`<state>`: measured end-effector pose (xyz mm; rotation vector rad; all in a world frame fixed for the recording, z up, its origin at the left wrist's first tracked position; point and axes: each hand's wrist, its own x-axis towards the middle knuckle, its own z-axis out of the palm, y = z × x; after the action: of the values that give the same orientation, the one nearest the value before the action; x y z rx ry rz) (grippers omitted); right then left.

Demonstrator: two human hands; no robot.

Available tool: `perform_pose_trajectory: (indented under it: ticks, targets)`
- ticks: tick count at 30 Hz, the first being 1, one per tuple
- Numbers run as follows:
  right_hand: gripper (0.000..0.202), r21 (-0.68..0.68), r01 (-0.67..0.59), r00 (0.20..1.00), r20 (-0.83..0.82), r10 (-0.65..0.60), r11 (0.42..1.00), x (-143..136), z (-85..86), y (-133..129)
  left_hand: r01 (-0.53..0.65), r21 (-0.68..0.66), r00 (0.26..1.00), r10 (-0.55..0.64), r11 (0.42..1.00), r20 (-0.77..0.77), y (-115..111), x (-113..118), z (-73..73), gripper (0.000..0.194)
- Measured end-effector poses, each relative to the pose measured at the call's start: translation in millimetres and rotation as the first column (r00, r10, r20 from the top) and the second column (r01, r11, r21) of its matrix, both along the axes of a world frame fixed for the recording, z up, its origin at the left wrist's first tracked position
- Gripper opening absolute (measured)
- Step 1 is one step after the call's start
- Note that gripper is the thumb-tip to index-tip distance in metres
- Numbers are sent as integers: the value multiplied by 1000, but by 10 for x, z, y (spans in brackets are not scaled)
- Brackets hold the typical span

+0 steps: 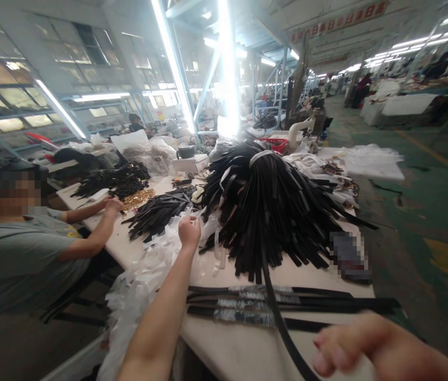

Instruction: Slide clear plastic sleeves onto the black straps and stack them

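Observation:
My left hand [189,231] is closed, fingers pinched on a thin white strip [202,212] beside the large bundle of black straps [275,211]. A pale band ties the bundle near its top, and the straps fan out over the table. One long black strap [277,312] runs from the bundle down to the bottom edge. My right hand [353,341], blurred, is at the lower right with fingers bent, close to that strap's lower part; whether it touches it I cannot tell. Between my arms lie several black straps [323,301] with clear wrapping round their middles.
Crumpled white strips [140,296] hang over the table's near left edge. A smaller pile of black strips [160,211] and gold-coloured pieces [139,199] lie farther left, where a co-worker [29,254] handles something small. A pixelated object [350,256] sits at the table's right edge.

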<state>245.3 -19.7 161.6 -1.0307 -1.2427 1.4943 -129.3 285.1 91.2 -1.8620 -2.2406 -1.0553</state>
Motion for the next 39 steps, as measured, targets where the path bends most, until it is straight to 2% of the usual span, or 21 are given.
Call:
perform_pose_trajectory:
  ticks: [2, 3, 5, 6, 9, 12, 13, 15, 16, 17, 18, 19, 21, 22, 23, 24, 27, 30, 36, 39]
  targets:
    - [35, -87, 84, 996, -5, -85, 993, -158, -7, 261, 71, 89, 997, -72, 994, 4, -294, 172, 53, 20]
    - [36, -148, 101, 994, -23, -105, 984, -254, -38, 412, 179, 191, 983, -184, 965, 11, -478, 267, 50, 18]
    - [39, -245, 78, 985, -129, -112, 966, -451, -173, 705, 412, 322, 904, -426, 853, -29, -873, 447, -3, 17]
    - [42, -271, 45, 980, -174, -95, 962, -542, -270, 828, 488, 348, 863, -503, 800, -55, -1061, 523, -44, 19]
    - [48, -323, 20, 969, -227, -98, 946, -768, -598, 1048, 581, 373, 796, -600, 723, -77, -1482, 680, -161, 24]
    - [43, -297, 65, 990, -98, -98, 953, -913, -848, 1087, 600, 333, 776, -630, 728, -22, -1672, 755, -234, 22]
    - [40, -268, 101, 993, -37, -115, 958, -942, -903, 1082, 573, 323, 790, -613, 753, 25, -1709, 775, -255, 19]
    - [36, -210, 192, 981, 57, -185, 959, -970, -976, 1067, 426, 328, 846, -500, 843, 185, -1784, 825, -308, 15]
    - [35, -191, 232, 972, 82, -220, 954, -974, -999, 1059, 337, 309, 851, -428, 889, 305, -1828, 861, -342, 16]
    - [34, -179, 260, 965, 95, -246, 949, -973, -1016, 1051, 280, 255, 814, -369, 926, 447, -1877, 906, -381, 20]
    - [34, -172, 270, 961, 109, -254, 947, -971, -1029, 1043, 283, 167, 729, -325, 945, 602, -1928, 962, -421, 27]
    - [34, -162, 274, 958, 129, -255, 948, -969, -1041, 1033, 344, 73, 598, -279, 936, 751, -1978, 1026, -459, 37]
    - [34, -124, 269, 953, 179, -245, 955, -972, -1058, 1009, 507, -25, 297, -147, 862, 943, -2055, 1168, -514, 50]
    - [33, -100, 268, 948, 204, -244, 958, -977, -1064, 994, 538, -28, 183, -84, 842, 979, -2078, 1238, -526, 51]
    - [33, -81, 267, 944, 224, -244, 960, -984, -1069, 978, 530, -22, 108, -42, 848, 993, -2090, 1300, -528, 49]
    - [33, -75, 264, 942, 233, -241, 962, -989, -1073, 959, 503, -15, 65, -20, 864, 998, -2091, 1351, -520, 44]
    - [28, -196, 200, 973, 153, -172, 960, -989, -1082, 886, 414, -7, -5, 10, 910, 1000, -2060, 1421, -471, 34]
    - [31, -333, 28, 997, -55, -49, 943, -959, -1083, 794, 333, 6, -64, 16, 943, 998, -2029, 1408, -435, 35]
    - [53, -337, -228, 951, -277, 135, 914, -912, -1006, 687, 336, -25, -78, 54, 942, 996, -2028, 1411, -414, 39]
    - [52, -344, -283, 922, -356, 154, 895, -915, -967, 702, 365, -22, -106, 65, 931, 992, -2040, 1435, -370, 38]
